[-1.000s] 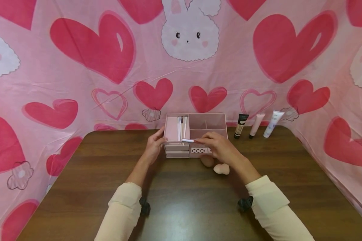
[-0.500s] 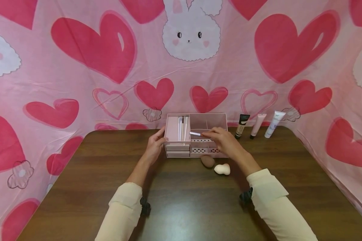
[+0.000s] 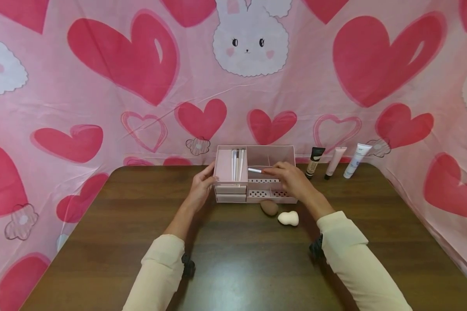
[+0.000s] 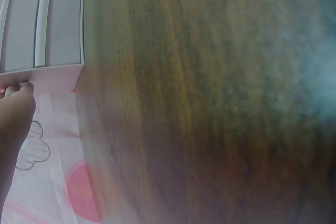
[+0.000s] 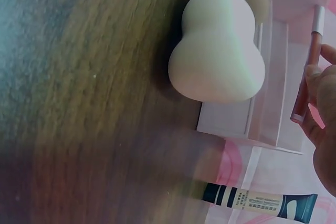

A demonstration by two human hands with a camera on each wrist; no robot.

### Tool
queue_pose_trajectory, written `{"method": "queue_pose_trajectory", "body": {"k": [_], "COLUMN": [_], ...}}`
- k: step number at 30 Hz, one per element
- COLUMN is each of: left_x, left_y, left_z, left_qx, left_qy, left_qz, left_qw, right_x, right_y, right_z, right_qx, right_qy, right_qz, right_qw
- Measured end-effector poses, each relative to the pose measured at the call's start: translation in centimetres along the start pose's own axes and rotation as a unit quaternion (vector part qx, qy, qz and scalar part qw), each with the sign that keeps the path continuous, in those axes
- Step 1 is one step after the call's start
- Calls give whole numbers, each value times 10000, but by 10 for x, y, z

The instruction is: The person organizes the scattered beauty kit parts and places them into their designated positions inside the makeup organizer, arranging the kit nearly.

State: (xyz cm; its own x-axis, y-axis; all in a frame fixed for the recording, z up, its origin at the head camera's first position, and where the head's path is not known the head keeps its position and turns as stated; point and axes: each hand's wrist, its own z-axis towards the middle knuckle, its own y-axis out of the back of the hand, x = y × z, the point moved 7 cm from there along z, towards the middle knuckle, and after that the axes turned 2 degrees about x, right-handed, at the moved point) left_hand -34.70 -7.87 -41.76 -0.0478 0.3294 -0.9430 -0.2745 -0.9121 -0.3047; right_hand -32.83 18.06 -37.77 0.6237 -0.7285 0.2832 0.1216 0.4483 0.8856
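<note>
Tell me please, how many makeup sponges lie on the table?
2. The brown sponge lies just in front of the pink organizer; the pale sponge lies beside it, nearer the person. Others may be hidden inside the drawers.

Pink organizer [image 3: 233, 166]; backdrop [image 3: 120, 65] (red hearts); brown table [image 3: 237, 259].

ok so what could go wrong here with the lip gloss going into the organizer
The right hand pinches the lip gloss tube only at one end, so it could tip or slip and miss its compartment. The pink organizer is steadied just by the left hand on its side; a push might slide it. The sponges lie close beneath the right forearm and could get knocked.
</note>
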Motion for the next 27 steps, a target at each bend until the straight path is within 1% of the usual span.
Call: {"method": "queue_pose_trajectory", "body": {"k": [7, 13, 16, 21, 27], "left_x": [1, 2, 3, 3, 3], "left_y": [0, 1, 1, 1, 3], "left_z": [1, 1, 1, 1, 1], "left_qx": [19, -27, -52, -36, -58], "left_qy": [-40, -22, 16, 18, -21], "left_qz": [-45, -63, -51, 22, 113], "left_qw": [10000, 10000, 10000, 10000, 9999], "right_x": [-4, -8, -12, -18, -21], "right_y": [-10, -16, -19, -21, -20], "right_z": [5, 8, 9, 11, 16], "right_qx": [393, 744, 812, 869, 906], "right_qy": [25, -140, -144, -146, 54], "right_qz": [-328, -512, -508, -317, -231], "right_qw": [9987, 9958, 9953, 9956, 9956]}}
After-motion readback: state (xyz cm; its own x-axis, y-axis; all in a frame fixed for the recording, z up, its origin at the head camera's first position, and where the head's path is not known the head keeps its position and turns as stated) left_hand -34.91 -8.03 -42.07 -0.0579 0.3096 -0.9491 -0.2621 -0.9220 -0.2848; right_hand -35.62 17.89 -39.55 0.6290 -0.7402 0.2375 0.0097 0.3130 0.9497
